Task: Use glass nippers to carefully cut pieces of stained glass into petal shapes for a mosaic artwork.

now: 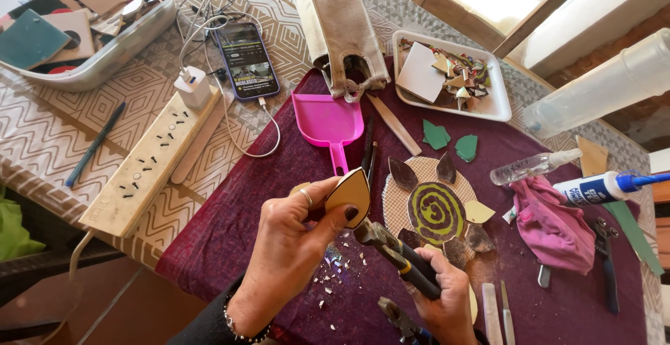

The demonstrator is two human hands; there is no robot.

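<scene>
**Q:** Fingers first: what are they doing?

**A:** On the left hand (293, 237), the thumb and fingers (347, 214) are pinched shut on a small leaf-shaped tile piece (349, 193), pale yellow, held up just above the cloth. The right hand (443, 299) is wrapped tight around the dark handles of a pair of nippers (398, 254). The tool's metal head sits just below the tile piece; I cannot tell whether they touch.

**Q:** What lies under the hands?

**A:** A dark purple cloth (279, 177) covers the table. Small pale chips (335, 268) are scattered on it beneath the left hand.

**Q:** And just beyond?

**A:** A round mosaic (436, 209) lies beside the nippers, with a green and brown spiral at its centre and dark and pale petal pieces around the edge. To its right are a crumpled pink rag (551, 223), a glue tube (593, 188) with a blue tip, and a small clear spray bottle (530, 167).

**Q:** Farther back?

**A:** A pink dustpan (326, 121) rests above the hands, with two green tile pieces (447, 139) to its right. Behind those is a white tray (499, 104) of tile scraps. To the left, off the cloth, a cream power strip (143, 170) lies on a patterned tablecloth, and a phone (246, 60) is plugged in by a white cable.
</scene>
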